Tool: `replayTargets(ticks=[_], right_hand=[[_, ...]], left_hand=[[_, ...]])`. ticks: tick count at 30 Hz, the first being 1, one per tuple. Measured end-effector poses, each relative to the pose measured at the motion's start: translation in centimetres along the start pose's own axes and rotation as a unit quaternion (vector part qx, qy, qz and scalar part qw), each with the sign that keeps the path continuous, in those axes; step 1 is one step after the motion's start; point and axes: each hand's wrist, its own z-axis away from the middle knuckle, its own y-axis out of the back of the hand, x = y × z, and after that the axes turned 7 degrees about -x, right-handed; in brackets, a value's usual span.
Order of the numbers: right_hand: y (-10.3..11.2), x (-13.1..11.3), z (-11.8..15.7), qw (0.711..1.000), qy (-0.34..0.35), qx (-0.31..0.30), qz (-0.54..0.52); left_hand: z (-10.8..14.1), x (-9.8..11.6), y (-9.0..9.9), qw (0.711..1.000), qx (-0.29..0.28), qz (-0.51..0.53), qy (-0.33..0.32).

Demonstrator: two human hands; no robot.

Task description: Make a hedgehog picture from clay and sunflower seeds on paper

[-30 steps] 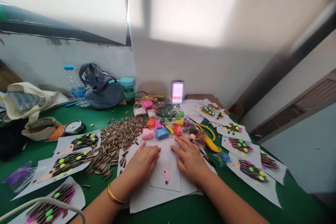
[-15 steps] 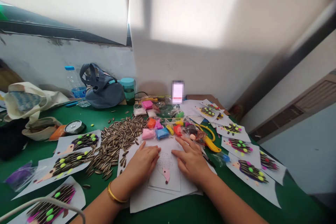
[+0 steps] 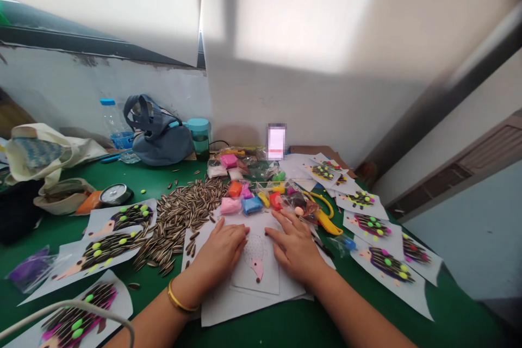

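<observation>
Both my hands rest on a small sheet of paper (image 3: 267, 281) that lies on larger white sheets (image 3: 216, 310). The small sheet bears a drawn hedgehog outline with a pink clay face (image 3: 258, 268), a dark eye and a dark nose. My left hand (image 3: 222, 250) lies flat along the sheet's left side, its fingers stretched out and holding nothing. On the right side my right hand (image 3: 296, 247) has its fingers spread on the paper, with nothing in it. Packets of coloured clay, among them a blue one (image 3: 252, 205) and a pink one (image 3: 230, 205), lie just beyond my fingertips.
A pile of striped sunflower seeds (image 3: 187, 212) spreads to the left. Finished seed hedgehog pictures (image 3: 385, 274) lie on both sides of the green table (image 3: 350, 315). Yellow-handled scissors (image 3: 329, 224), a blue bag (image 3: 163, 144), a cup (image 3: 199, 140) and a phone (image 3: 276, 141) stand or lie farther back.
My hands keep nearly the same place on the paper. The view has shifted very slightly; nothing is picked up or let go.
</observation>
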Motion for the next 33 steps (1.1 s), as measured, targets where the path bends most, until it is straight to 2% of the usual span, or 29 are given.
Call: replayTargets(ticks=[9,16,24,33], right_hand=[[-0.6,-0.1,-0.2,1.000,0.009,0.004,0.016],[-0.1,0.2,-0.2,0.998,-0.001,0.067,-0.022],[-0.5,0.1,-0.3,1.000,0.004,0.022,-0.003],[-0.6,0.4,-1.0,0.998,-0.018,0.037,-0.057]], left_hand=[[0.0,0.0,-0.1,1.000,0.000,-0.001,0.001],[0.0,0.2,0.0,1.000,-0.004,0.002,0.000],[0.0,0.0,-0.2,1.000,0.004,-0.002,-0.003],[0.0,-0.1,-0.2,1.000,0.002,0.003,-0.001]])
